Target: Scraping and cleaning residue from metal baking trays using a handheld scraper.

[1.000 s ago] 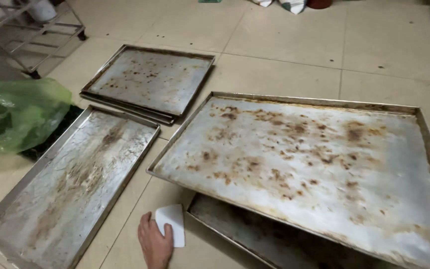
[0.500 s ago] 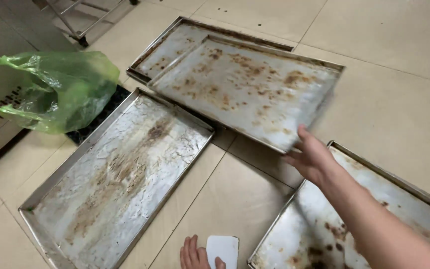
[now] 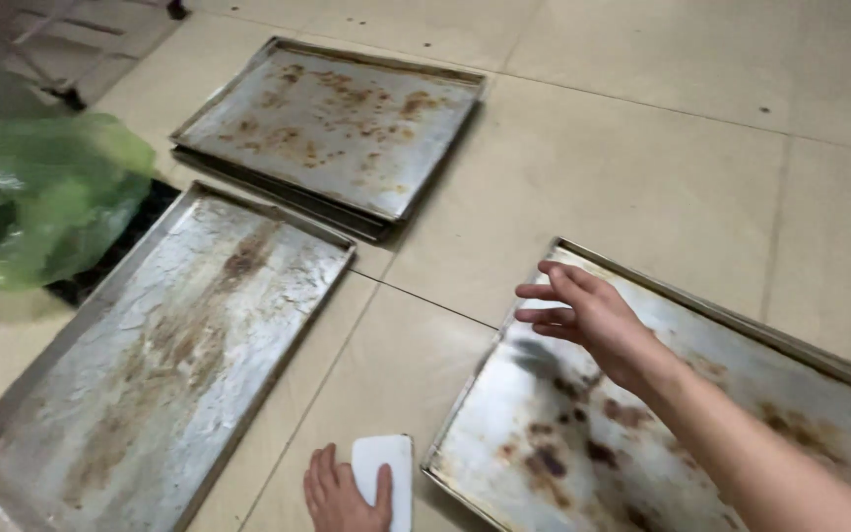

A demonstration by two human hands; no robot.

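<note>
My right hand (image 3: 588, 315) hovers open, fingers spread, over the near left corner of a stained metal baking tray (image 3: 800, 384) lying on the tiled floor at the right. My left hand (image 3: 342, 493) rests at the bottom edge on a white plastic scraper (image 3: 386, 478), thumb over it, pressing it to the floor. A second stained tray (image 3: 164, 345) lies at the left. A third tray (image 3: 332, 123) sits at the back on top of another tray.
A green plastic bag (image 3: 36, 197) lies at the far left over a dark mat. Legs of a metal rack (image 3: 71, 94) show at the top left. Beige floor tiles (image 3: 642, 167) surround the trays.
The tray I held has been set down on the stack at the back. My right hand has let go and drawn back over the right tray. The view has shifted.
</note>
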